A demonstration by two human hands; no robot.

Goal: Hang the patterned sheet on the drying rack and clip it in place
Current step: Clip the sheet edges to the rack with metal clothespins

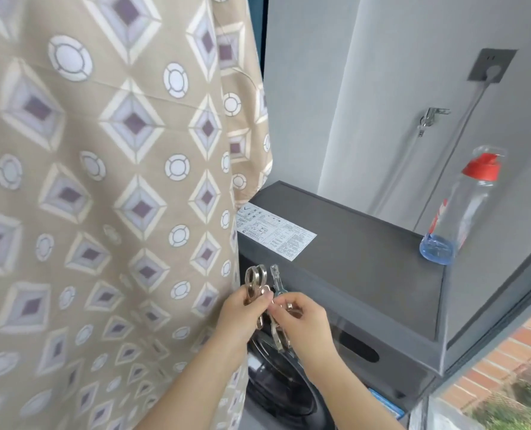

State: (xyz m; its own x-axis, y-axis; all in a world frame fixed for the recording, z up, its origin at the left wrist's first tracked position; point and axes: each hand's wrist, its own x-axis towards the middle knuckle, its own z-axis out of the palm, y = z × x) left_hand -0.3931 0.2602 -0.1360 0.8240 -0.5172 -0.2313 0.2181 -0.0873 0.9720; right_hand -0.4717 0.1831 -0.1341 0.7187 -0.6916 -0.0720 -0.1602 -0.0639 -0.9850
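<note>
- Head view shows the patterned sheet (103, 181) hanging down the whole left side, its right edge just beside the washing machine (366, 274). The drying rack is out of view, so I cannot tell how evenly the cloth sits over it.
- The left hand (239, 311) has its fingers curled close round a bunch of metal clips (256, 282). The right hand (304, 321) pinches narrowly with thumb and fingertips at the bunch, where a slimmer clip (276, 279) stands up. Whether that one is free of the others I cannot tell.
- The clips look interlocked, so a sharp tug to part one would likely loosen several. Any that slip would probably strike the machine's front or fall to the floor below, perhaps behind the sheet where they are hard to find.
- Both hands are busy with the clips and neither touches the cloth. Nothing in view pins the sheet, so an uneven drape or a breeze could slide it off before a clip goes on.
- Reaching up with the spare clips in the left hand risks snagging the fabric or dropping some mid-reach.
- A clip closed on a loose fold alone, rather than over cloth and rail together, would likely hold nothing.
- The bottle (462, 209) stands near the far right corner of the machine's top, well apart from the hands. A wide elbow swing or a flapping sheet edge could topple it.
</note>
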